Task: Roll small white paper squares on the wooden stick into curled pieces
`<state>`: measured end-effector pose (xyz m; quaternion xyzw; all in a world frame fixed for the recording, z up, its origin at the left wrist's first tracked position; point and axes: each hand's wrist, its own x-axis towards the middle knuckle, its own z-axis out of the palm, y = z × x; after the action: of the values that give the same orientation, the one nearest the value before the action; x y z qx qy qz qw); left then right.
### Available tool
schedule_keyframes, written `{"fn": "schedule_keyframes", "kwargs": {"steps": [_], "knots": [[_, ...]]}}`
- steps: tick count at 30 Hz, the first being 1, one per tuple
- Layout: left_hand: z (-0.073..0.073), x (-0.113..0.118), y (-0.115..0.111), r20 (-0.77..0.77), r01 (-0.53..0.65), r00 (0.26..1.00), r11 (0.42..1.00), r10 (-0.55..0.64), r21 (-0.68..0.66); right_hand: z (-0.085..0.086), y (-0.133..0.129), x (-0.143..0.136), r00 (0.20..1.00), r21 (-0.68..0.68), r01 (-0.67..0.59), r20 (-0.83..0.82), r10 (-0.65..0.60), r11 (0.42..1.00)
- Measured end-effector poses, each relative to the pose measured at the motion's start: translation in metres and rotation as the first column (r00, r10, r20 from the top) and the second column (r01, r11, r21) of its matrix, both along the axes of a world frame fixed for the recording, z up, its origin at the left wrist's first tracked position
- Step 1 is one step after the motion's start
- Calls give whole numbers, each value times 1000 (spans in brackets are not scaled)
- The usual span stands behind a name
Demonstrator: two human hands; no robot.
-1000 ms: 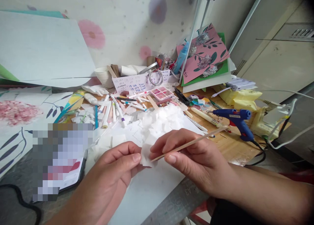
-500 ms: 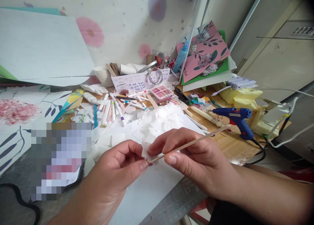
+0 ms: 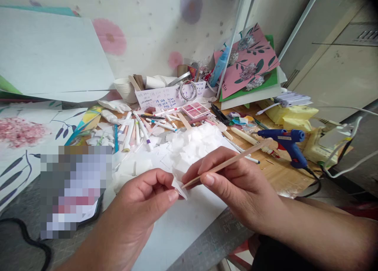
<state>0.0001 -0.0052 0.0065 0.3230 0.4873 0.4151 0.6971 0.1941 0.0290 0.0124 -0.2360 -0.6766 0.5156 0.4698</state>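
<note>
My left hand (image 3: 147,200) pinches a small piece of white tissue paper (image 3: 178,187) between thumb and fingers. In my right hand (image 3: 233,184) is a thin flat wooden stick (image 3: 227,160), held like a pencil and slanting up to the right. Its narrow tip meets the tissue piece beside my left thumb. Just beyond my hands lies a loose pile of white tissue pieces (image 3: 201,141). Under them a white sheet of paper (image 3: 177,231) covers part of a grey cutting mat (image 3: 217,237).
A blue hot glue gun (image 3: 283,139) lies at the right with its cable. Several markers (image 3: 143,131) and a pink palette (image 3: 195,110) are scattered behind the tissue. A phone (image 3: 88,212), partly blurred out, rests at the left near a flower picture (image 3: 23,133). White cups (image 3: 124,90) stand at the back.
The stick has turned in my right hand and its broad face now shows. The tissue piece has shifted, so more of it sticks out beside my left thumb.
</note>
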Motion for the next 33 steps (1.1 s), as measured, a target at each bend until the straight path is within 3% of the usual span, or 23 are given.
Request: {"fn": "schedule_keyframes", "kwargs": {"steps": [8, 12, 16, 20, 26, 31, 33], "knots": [[2, 2, -1, -100, -21, 995, 999, 26, 48, -3, -1, -2, 999, -53, -11, -31, 9, 999], [1, 1, -1, -125, -6, 992, 998, 13, 58, -6, 4, -2, 988, -170, -54, -150, 28, 984], [3, 1, 1, -114, -4, 993, 997, 12, 72, -5, 15, 4, 963, -294, -74, -270, -8, 953], [4, 2, 4, -67, -10, 998, 999, 13, 48, -3, 29, 14, 962, -320, -8, -261, -80, 947], [0, -1, 5, -36, -23, 999, 999, 23, 27, -8, 50, 30, 958, -136, 285, 66, -278, 949], [1, -1, 5, -62, -24, 998, 999, 27, 40, -3, 48, 39, 883, 69, 422, 194, -427, 904], [1, 0, 4, -88, -9, 996, 999, 13, 54, 4, 38, 36, 879, 165, 415, 181, -442, 895]]}}
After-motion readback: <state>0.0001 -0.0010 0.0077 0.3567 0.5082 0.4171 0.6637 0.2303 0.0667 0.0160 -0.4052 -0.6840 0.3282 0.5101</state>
